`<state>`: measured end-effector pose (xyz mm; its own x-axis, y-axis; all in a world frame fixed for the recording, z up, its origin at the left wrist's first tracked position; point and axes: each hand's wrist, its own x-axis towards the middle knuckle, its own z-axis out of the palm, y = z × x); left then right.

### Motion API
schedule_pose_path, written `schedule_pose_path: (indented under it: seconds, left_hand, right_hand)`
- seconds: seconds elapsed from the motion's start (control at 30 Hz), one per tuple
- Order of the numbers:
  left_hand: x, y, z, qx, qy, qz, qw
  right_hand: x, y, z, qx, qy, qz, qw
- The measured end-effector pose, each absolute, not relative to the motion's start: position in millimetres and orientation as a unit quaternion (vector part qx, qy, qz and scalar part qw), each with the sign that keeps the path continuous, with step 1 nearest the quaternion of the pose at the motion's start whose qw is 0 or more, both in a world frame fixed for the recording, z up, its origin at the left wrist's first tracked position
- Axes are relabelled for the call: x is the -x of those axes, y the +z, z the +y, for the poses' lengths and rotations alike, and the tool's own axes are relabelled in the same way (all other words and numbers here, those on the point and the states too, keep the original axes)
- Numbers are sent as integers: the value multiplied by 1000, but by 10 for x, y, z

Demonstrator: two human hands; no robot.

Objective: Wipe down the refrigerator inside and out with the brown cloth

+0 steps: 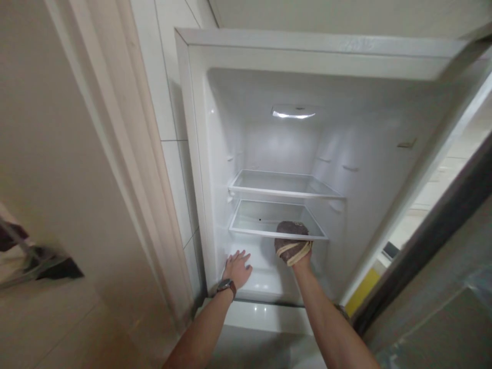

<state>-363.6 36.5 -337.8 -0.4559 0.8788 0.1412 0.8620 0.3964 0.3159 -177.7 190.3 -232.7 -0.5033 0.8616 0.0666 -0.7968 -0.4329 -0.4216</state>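
An open white fridge [200, 154] stands in front of me with its inside light on and two glass shelves. My right hand [294, 251] is wrapped in a grey-brown cloth [292, 229] with a cream edge and presses it against the front edge of the lower glass shelf [253, 220]. My left hand [237, 267], with a wristwatch [226, 286] on its wrist, lies flat with fingers spread on the fridge's lower left inner wall and floor. The upper glass shelf [284, 184] is bare.
The fridge door [430, 225] hangs open at the right, its dark edge running diagonally. A tiled wall and a pale door frame [126, 154] stand at the left. A dark mop-like object [42, 261] lies on the floor at far left.
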Motion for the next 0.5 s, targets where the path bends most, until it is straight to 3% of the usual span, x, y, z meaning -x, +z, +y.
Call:
schedule_pose_path:
  seconds: [0.17, 0.27, 0.33, 0.43, 0.5]
  left_hand:
    - [3640, -3381, 383, -518, 171, 838, 18]
    - [3647, -3387, 388, -518, 173, 838, 21]
    - [3652, -3394, 392, -521, 175, 835, 23]
    - [3659, -3413, 402, -524, 183, 831, 19]
    - [3663, -3430, 412, -525, 191, 829, 17]
  right_hand:
    - [1503, -2610, 1306, 157, 881, -237, 379]
    - [1357, -2527, 1100, 229, 846, -295, 382]
    - [1261, -2300, 1042, 294, 762, -358, 453]
    - [1185, -1840, 1092, 414, 520, -482, 571]
    - [1236, -1587, 1209, 446, 359, -594, 565]
